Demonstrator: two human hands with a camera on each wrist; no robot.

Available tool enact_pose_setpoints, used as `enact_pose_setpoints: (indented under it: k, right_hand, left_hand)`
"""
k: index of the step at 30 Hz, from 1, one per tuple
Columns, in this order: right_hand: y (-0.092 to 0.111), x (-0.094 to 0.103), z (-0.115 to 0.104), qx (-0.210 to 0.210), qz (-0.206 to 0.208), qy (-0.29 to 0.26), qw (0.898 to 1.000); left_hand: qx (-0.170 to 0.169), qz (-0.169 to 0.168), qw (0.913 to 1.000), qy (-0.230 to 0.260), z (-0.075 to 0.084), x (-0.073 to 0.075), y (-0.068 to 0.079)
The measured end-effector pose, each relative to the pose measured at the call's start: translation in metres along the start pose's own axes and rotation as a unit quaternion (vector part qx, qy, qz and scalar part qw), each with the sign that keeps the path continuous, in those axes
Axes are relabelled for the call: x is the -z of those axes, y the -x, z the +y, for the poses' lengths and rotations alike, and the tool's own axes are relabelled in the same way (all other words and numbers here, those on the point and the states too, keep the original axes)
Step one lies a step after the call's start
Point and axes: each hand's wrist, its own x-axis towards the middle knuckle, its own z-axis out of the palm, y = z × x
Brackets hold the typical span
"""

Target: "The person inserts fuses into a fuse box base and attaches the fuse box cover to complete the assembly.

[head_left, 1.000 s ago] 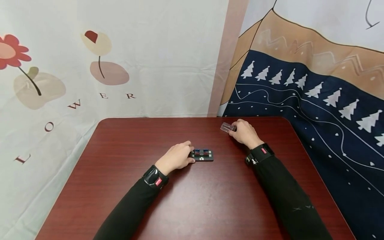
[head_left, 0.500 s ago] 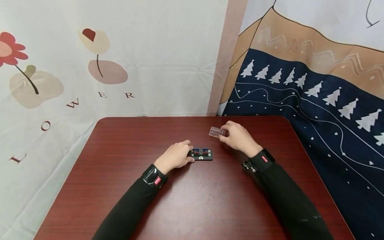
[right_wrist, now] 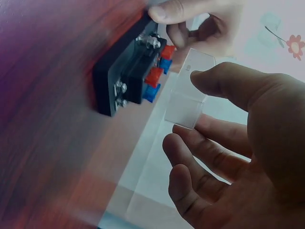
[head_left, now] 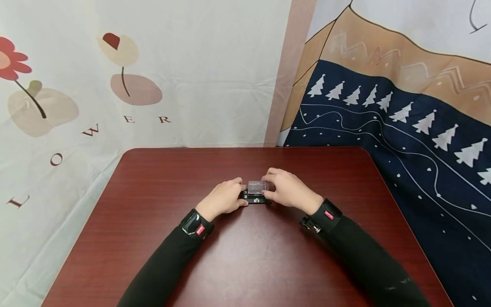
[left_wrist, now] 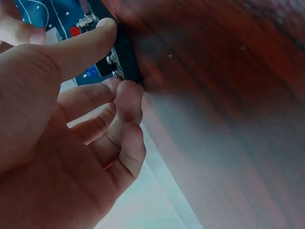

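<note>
A black terminal block [right_wrist: 107, 78] with red and blue tabs and metal screws lies on the table. Its left end is pinched between the thumb and fingers of my left hand [head_left: 223, 197], as the left wrist view shows from close by. My right hand [head_left: 289, 190] holds a clear plastic cover [right_wrist: 187, 90] between thumb and fingers. In the right wrist view the cover is beside the coloured tabs, with a gap between them. From the head view it overlaps the top of the block, whose right end is partly hidden by my right fingers.
The reddish-brown table [head_left: 245, 256] has rounded far corners. Behind it hangs a pale cloth [head_left: 215, 85] with flowers and letters. A dark blue cloth with white trees [head_left: 383, 140] hangs along the right side.
My right hand has moved left and toward me, bringing the clear cover from the far right of the table to above the terminal block. My left hand stays on the block's left end.
</note>
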Motion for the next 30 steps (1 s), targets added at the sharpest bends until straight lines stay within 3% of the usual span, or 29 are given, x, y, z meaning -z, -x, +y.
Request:
enact_pose_setpoints:
  k: [30]
  right_hand:
    - [0.005,-0.023,0.005,-0.011,-0.031,-0.017,0.999]
  left_hand:
    - [0.011,0.000,0.9999,0.011,-0.002,-0.002,0.000]
